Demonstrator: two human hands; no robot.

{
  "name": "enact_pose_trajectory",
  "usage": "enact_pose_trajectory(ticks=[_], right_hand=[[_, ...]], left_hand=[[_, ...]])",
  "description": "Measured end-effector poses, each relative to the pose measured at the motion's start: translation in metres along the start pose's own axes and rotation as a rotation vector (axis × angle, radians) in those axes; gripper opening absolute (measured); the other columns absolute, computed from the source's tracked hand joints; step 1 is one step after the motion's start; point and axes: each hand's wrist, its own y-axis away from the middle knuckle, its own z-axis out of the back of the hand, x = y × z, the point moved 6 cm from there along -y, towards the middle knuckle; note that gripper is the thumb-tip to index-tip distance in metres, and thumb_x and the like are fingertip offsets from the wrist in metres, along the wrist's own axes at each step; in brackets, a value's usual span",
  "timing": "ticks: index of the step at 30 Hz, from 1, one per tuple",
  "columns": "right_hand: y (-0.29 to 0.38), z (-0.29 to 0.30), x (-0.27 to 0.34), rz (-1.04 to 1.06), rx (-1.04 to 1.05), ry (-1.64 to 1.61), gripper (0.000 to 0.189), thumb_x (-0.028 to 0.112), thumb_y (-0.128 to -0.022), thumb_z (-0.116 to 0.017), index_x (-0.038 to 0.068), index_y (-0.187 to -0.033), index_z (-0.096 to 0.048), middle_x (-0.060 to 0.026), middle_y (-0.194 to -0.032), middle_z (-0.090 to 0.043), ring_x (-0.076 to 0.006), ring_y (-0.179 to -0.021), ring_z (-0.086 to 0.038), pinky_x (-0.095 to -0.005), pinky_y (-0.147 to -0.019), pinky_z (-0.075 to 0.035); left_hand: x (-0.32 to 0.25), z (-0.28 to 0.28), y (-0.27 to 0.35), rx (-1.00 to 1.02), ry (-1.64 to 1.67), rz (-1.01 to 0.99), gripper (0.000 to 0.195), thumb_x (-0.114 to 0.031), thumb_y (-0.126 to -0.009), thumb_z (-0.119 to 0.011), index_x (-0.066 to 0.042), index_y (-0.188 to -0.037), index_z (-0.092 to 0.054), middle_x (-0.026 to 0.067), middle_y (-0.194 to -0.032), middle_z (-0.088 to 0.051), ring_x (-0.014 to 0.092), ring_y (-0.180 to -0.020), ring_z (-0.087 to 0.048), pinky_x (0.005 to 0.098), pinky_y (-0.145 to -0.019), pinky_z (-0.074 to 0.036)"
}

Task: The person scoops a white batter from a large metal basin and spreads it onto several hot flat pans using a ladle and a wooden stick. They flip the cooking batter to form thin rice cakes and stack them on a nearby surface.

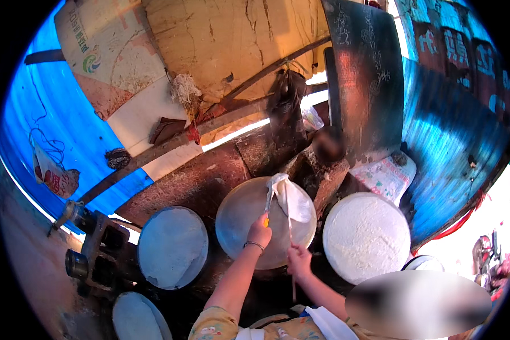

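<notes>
A large round griddle [240, 212] lies in front of me. A thin, soft white sheet [298, 204] hangs in folds over its far right part; its lower portion seems to rest on the griddle. My left hand [260, 233] grips the yellow handle of a flat-bladed tool [268, 203], whose far end meets the gathered top of the sheet. In my right hand [299, 259] is a long thin stick [289, 221]. It runs up to the same folds, and its near end sticks out below my fist. How the sheet is held at the top cannot be made out.
Right of the griddle is a round surface with a lumpy white layer [365, 238]. Two more pale round surfaces, one left [172, 246] and one lower left [138, 318], flank me. Brickwork [106, 246] stands far left. Behind are a dark bag [287, 102] and a dark panel [367, 85] bearing writing.
</notes>
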Motion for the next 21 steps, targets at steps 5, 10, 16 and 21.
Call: enact_pose_trajectory(ticks=[5, 10, 16, 21], right_hand=[[-0.007, 0.014, 0.012, 0.048, -0.155, 0.003, 0.024, 0.015, -0.085, -0.058, 0.007, -0.107, -0.057, -0.0002, -0.06, -0.047, -0.0089, -0.038, -0.039, -0.0227, -0.031, -0.03], [-0.045, -0.019, -0.002, 0.132, 0.001, 0.23, 0.027, 0.011, -0.082, -0.058, 0.005, -0.108, -0.059, -0.0025, -0.059, -0.052, -0.0111, -0.037, -0.04, -0.0258, -0.031, -0.03], [-0.067, 0.002, 0.004, 0.383, -0.063, 0.358, 0.022, 0.009, -0.08, -0.061, 0.001, -0.1, -0.062, -0.0042, -0.063, -0.057, -0.0104, -0.047, -0.051, -0.0249, -0.042, -0.041], [-0.069, -0.028, 0.03, 0.149, 0.227, 0.615, 0.022, 0.013, -0.077, -0.067, 0.0, -0.094, -0.065, -0.009, -0.068, -0.063, -0.0124, -0.056, -0.058, -0.0254, -0.051, -0.047]], left_hand=[[0.055, 0.034, -0.006, -0.06, 0.018, 0.051, 0.052, 0.0, -0.073, -0.05, -0.009, -0.124, -0.05, 0.0215, -0.1, -0.061, 0.035, -0.094, -0.058, 0.0374, -0.082, -0.046], [0.073, 0.04, 0.009, -0.018, 0.216, 0.295, 0.054, 0.0, -0.074, -0.05, -0.009, -0.127, -0.044, 0.0167, -0.089, -0.06, 0.029, -0.069, -0.06, 0.0367, -0.063, -0.049], [0.068, 0.081, 0.061, -0.074, 0.483, 0.526, 0.055, 0.0, -0.077, -0.052, -0.011, -0.129, -0.038, 0.0082, -0.074, -0.052, 0.016, -0.04, -0.046, 0.0296, -0.036, -0.039], [0.084, 0.082, 0.132, -0.078, 0.71, 0.605, 0.057, -0.001, -0.081, -0.054, -0.014, -0.132, -0.033, 0.0051, -0.067, -0.05, 0.012, -0.043, -0.046, 0.0257, -0.036, -0.039]])
